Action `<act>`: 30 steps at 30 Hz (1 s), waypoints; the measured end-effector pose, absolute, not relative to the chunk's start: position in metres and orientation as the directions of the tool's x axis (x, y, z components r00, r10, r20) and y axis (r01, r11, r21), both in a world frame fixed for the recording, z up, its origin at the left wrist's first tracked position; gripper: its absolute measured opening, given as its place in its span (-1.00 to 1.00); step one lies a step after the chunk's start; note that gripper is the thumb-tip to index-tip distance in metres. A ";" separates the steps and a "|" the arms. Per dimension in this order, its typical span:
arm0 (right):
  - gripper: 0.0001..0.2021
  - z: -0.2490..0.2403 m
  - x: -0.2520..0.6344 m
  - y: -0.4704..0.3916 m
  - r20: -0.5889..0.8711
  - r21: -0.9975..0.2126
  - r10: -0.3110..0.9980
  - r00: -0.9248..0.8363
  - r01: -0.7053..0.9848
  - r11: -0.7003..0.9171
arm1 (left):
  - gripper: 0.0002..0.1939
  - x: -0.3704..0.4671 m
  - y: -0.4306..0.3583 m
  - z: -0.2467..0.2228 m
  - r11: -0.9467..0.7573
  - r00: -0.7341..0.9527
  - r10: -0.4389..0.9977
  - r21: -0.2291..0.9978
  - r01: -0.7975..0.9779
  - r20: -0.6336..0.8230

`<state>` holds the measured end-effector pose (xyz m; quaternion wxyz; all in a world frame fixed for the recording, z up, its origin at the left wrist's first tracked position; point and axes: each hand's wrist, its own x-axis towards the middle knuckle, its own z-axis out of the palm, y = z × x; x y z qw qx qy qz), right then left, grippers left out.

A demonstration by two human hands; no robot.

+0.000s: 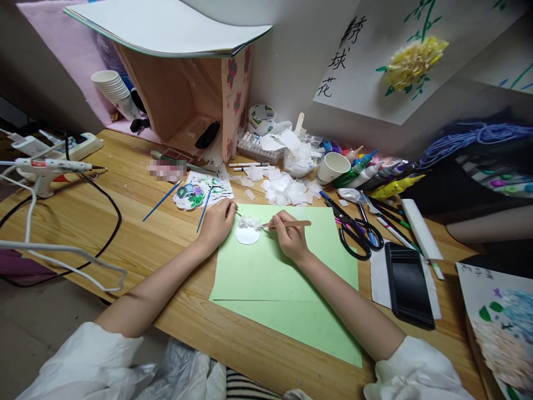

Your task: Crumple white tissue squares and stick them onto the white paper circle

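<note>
On light green paper (266, 272) lies a white round disc (248, 236), its upper half covered with ruffled white paper bits (247, 221). My right hand (291, 236) is closed in a pen grip around a slim brown wooden-handled tool (297, 223). The tool's thin dark tip meets the right edge of the ruffles; whether it is a brush or a pencil I cannot tell. To the left of the disc, my left hand (217, 223) pinches a thin dark stick (238, 213) that points at the ruffles. Most of that stick is hidden by the fingers.
Behind the green paper are cut white paper pieces (287, 189), a paper cup (333, 168) and paint bottles (366, 166). Black scissors (358, 230) and a black tray-like object (409, 286) lie right. Blue brushes (162, 201), a glue gun (45, 172) and cables lie left.
</note>
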<state>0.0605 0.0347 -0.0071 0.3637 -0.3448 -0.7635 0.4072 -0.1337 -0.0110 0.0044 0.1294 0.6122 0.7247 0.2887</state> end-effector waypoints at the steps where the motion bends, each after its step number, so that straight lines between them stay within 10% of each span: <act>1: -0.70 -0.007 0.061 0.035 0.271 -0.876 0.826 -0.494 0.230 0.424 | -0.76 -0.134 -0.011 0.004 0.084 -0.217 0.962 0.577 0.812 0.166; 30: -0.76 -0.004 0.055 0.033 0.388 -0.664 0.645 -0.659 0.285 0.691 | -0.75 -0.133 -0.012 0.005 0.084 -0.214 0.959 0.538 0.839 0.184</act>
